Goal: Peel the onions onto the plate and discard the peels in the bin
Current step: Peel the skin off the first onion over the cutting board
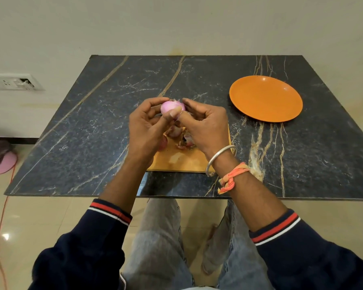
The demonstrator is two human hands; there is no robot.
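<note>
Cutting board [176,163], loose peels [183,141]: beneath both hands.
Left hand [146,128]: thumb and fingers curled round onion [172,105], held above board.
Right hand [204,125]: pinching onion's right side.
Plate [266,98]: beyond and right of right hand, the nearer hand.

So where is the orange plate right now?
In the head view the orange plate sits on the dark marble table, on the person's right, beyond the wooden cutting board and right of the onion.
</note>
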